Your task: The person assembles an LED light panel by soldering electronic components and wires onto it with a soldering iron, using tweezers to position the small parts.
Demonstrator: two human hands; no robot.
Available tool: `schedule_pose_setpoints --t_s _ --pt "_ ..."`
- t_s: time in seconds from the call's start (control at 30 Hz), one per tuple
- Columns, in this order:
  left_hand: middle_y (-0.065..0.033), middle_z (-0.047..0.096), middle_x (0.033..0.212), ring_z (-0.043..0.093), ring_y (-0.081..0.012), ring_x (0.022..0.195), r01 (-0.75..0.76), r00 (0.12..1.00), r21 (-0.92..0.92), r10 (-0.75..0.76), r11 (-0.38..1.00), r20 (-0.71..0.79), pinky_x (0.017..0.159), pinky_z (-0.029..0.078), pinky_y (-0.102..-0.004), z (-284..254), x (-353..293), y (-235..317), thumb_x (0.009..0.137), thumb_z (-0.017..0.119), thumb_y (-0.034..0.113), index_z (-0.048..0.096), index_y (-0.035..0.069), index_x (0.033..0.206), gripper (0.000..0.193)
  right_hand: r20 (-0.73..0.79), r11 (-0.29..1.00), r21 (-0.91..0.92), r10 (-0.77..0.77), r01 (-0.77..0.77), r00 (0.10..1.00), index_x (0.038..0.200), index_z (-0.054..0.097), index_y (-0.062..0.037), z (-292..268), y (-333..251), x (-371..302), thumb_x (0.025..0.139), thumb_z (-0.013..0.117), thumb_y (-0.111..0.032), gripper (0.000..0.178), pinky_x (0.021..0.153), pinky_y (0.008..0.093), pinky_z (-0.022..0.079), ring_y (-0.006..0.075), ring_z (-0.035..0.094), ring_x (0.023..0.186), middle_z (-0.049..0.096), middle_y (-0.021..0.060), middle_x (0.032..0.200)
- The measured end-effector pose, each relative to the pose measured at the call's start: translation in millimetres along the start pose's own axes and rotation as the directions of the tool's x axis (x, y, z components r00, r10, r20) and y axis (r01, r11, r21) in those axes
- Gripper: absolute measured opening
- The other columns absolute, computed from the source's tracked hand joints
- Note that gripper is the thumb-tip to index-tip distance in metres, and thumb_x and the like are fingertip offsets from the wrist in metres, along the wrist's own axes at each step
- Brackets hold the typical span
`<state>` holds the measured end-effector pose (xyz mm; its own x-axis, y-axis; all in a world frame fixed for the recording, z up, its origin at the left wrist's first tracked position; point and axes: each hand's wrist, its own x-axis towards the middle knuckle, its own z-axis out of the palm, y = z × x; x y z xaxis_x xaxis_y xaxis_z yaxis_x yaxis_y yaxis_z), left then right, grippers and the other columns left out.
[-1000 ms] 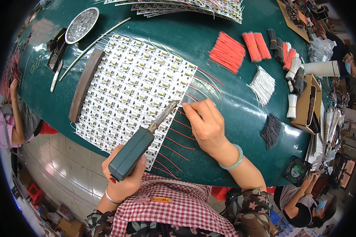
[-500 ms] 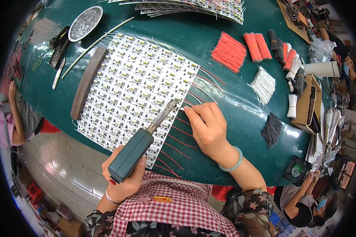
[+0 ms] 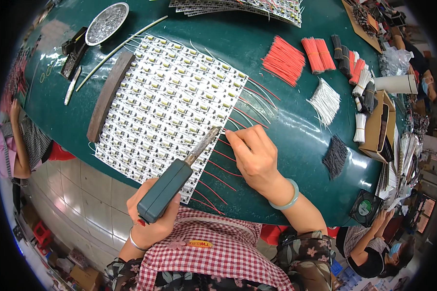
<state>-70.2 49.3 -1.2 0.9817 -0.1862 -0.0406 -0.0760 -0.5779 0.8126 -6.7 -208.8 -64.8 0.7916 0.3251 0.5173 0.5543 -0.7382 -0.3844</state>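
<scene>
My left hand (image 3: pixel 153 211) is wrapped round the dark green handle of a soldering gun (image 3: pixel 165 191). Its metal tip rests at the right edge of a white circuit board panel (image 3: pixel 172 92), which carries rows of small yellowish parts and thin white wires. Close beside the tip, my right hand (image 3: pixel 255 155) is pinched on a thin wire (image 3: pixel 224 131); the fingers mostly hide it. Several red wires (image 3: pixel 223 173) and a few white ones stick out from the panel's right edge onto the green table. Along the panel's left side lies a dark brown bar (image 3: pixel 110 97).
Loose red wires (image 3: pixel 283 61), white wires (image 3: pixel 324 103) and black wires (image 3: pixel 335 157) lie in piles on the right, near a cardboard box (image 3: pixel 384 126) and small fan (image 3: pixel 366 207). A metal dish (image 3: pixel 107 24) stands far left; stacked panels (image 3: pixel 243 7) lie behind. Other people sit at both sides.
The soldering gun has shifted slightly right, its tip now nearer my right fingertips at the panel's edge. The panel sits a little higher and further right in view.
</scene>
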Motion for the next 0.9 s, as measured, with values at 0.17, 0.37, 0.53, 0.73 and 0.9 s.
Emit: schedule_pose_setpoints --t_s 0.17,0.37,0.53,0.73,0.9 --pt "-0.0141 0.07 0.093 0.068 -0.0193 0.071 -0.008 1.0 -0.03 0.007 1.0 -0.017 0.065 0.054 -0.0286 3.0 1.5 -1.7 0.08 0.076 -0.003 0.069 -0.007 0.099 0.021 0.002 1.0 -0.005 -0.002 0.002 1.0 0.101 0.07 0.0038 0.5 -0.3 0.4 0.07 0.069 -0.002 0.031 0.064 0.0326 0.051 0.0233 0.059 0.078 0.06 0.0089 0.086" --pt "-0.0124 0.069 0.09 0.067 -0.0184 0.07 -0.09 0.996 0.045 0.091 0.995 -0.018 0.064 0.052 -0.0285 6.3 1.7 -5.0 0.08 0.076 -0.003 0.068 -0.006 0.096 0.019 -0.006 1.0 -0.015 -0.01 0.01 1.0 0.1 0.07 0.004 1.6 -0.1 0.8 0.07 0.069 -0.002 0.031 0.063 0.0324 0.051 0.0228 0.059 0.078 0.059 0.0084 0.086" --pt "-0.0121 0.067 0.086 0.065 -0.0194 0.066 -0.078 0.997 0.065 0.078 0.995 0.0 0.061 0.05 -0.0286 4.2 2.6 -1.7 0.079 0.076 -0.003 0.069 -0.004 0.093 0.015 0.001 0.999 -0.029 -0.014 0.014 1.0 0.1 0.07 0.0044 1.4 0.1 0.9 0.071 0.07 -0.001 0.03 0.063 0.0324 0.051 0.0225 0.059 0.078 0.059 0.0083 0.085" --pt "-0.012 0.067 0.084 0.064 -0.0199 0.063 -0.003 0.999 -0.01 0.003 1.0 -0.038 0.057 0.05 -0.0291 1.9 0.2 2.2 0.078 0.076 -0.005 0.071 -0.005 0.094 0.016 0.004 0.999 -0.033 -0.017 0.017 1.0 0.1 0.07 0.0045 1.2 -1.0 2.5 0.07 0.07 -0.001 0.031 0.064 0.0322 0.05 0.0224 0.058 0.078 0.058 0.0082 0.085" --pt "-0.014 0.069 0.089 0.067 -0.0213 0.067 -0.024 0.999 -0.014 0.023 1.0 -0.043 0.06 0.053 -0.0296 0.4 -1.9 2.1 0.078 0.076 -0.005 0.072 -0.006 0.096 0.019 0.01 0.999 -0.034 -0.005 0.005 1.0 0.101 0.07 0.0043 2.0 -1.3 0.0 0.069 0.07 -0.001 0.032 0.064 0.0327 0.05 0.0226 0.058 0.078 0.058 0.0083 0.086"
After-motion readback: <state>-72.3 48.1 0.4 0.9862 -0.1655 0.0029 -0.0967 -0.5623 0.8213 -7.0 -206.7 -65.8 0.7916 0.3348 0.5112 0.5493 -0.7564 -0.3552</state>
